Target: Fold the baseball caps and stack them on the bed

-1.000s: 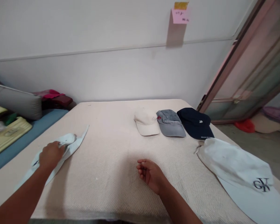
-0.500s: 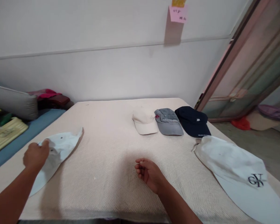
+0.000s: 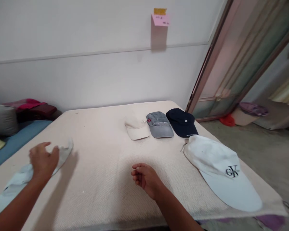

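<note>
Apparently, handling of the pale cap [image 3: 17, 180] at the left of the worktop [image 3: 96, 150] was the step in hand: the left hand [image 3: 43, 158] spread over it, contact unclear. The right hand [image 3: 145, 179] hung empty, loosely curled; the next move presumably called for the left fingers closing or lifting clear.

Here's the white cap [image 3: 18, 179], slanting across the left side of the desk [image 3: 98, 192], its middle hidden from view! Near part rumpled, small dark mark showing; far end a curved, blurred edge.
</note>
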`<state>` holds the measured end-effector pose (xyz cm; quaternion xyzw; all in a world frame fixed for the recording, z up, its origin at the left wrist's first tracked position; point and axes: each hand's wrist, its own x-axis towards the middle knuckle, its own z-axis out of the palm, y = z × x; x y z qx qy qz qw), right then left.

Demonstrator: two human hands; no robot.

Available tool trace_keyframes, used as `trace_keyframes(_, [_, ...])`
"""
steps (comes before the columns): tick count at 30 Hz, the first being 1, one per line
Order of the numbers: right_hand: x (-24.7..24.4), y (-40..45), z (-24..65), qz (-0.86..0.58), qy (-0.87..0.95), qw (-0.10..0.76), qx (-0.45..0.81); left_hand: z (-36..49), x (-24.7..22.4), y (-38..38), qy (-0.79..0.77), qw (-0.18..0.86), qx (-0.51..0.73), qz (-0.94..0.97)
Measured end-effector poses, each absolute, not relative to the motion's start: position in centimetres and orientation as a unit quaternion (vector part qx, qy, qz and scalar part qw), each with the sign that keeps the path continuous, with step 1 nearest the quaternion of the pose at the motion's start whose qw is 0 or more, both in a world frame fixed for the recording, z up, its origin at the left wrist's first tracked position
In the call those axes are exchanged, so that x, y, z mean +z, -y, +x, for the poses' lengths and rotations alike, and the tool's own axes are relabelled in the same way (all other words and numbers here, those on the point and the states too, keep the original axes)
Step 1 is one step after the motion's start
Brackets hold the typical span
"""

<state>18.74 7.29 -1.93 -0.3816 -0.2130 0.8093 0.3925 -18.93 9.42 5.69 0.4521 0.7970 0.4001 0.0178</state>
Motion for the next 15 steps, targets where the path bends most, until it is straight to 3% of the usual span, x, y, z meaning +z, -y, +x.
trace_keyframes(3, [-1.6, -7.4, 19.7, -0.383, 0.231, 0.407, 0.797, -12.3, 3.8, -11.1, -0.754, 0.059, 0.408, 0.511])
trace_keyframes(7, [-1.4, -7.4, 21.3, -0.439, 0.346, 0.386, 0.734, -1.0, 0.0, -12.4, -0.696, 0.209, 0.382, 0.571])
trace_keyframes(10, [-1.3, -6.5, 22.9, -0.484, 0.534, 0.272, 0.637, 7.5, -1.7, -12.5, -0.628, 0.316, 0.347, 0.62])
trace_keyframes(15, [-1.0, -4.3, 25.4, -0.422, 0.763, 0.104, 0.479, 18.5, -2.4, -13.1, -0.549, 0.422, 0.282, 0.664])
